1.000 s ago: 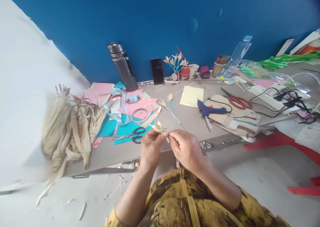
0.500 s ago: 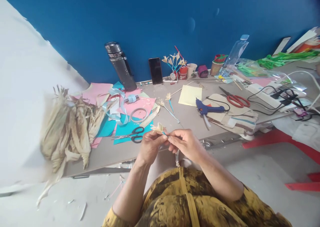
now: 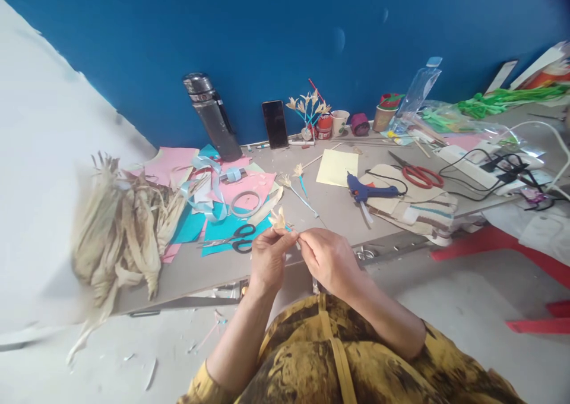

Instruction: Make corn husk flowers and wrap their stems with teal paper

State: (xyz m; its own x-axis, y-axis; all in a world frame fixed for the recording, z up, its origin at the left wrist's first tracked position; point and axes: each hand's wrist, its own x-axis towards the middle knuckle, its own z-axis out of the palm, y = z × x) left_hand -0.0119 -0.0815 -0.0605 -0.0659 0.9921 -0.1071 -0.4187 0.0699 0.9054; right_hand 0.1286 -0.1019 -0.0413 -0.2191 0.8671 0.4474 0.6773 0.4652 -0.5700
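A pale husk flower (image 3: 278, 218) with a short blue-wrapped stem points up and left above my left hand (image 3: 271, 258). My left thumb and fingers pinch its base. My right hand (image 3: 328, 258) is closed, its thumb and forefinger meeting the stem end close to the left thumb; the exact grip is mostly hidden. On the table just beyond lie a blue-stemmed husk flower (image 3: 304, 197) and a shorter one (image 3: 300, 172). Black-handled scissors (image 3: 244, 232) rest on blue paper (image 3: 218, 248) left of my hands.
Dried corn husks (image 3: 129, 232) hang over the table's left edge. Behind stand a flask (image 3: 214, 119), a phone (image 3: 275, 125) and finished husk flowers (image 3: 308, 108). To the right lie a blue glue gun (image 3: 371, 189), a glove (image 3: 414, 208), red-handled scissors (image 3: 422, 177) and a corded power strip (image 3: 467, 167).
The flower has turned more upright in my left hand. My right hand has rolled over, its back now facing up and its fingers curled in more.
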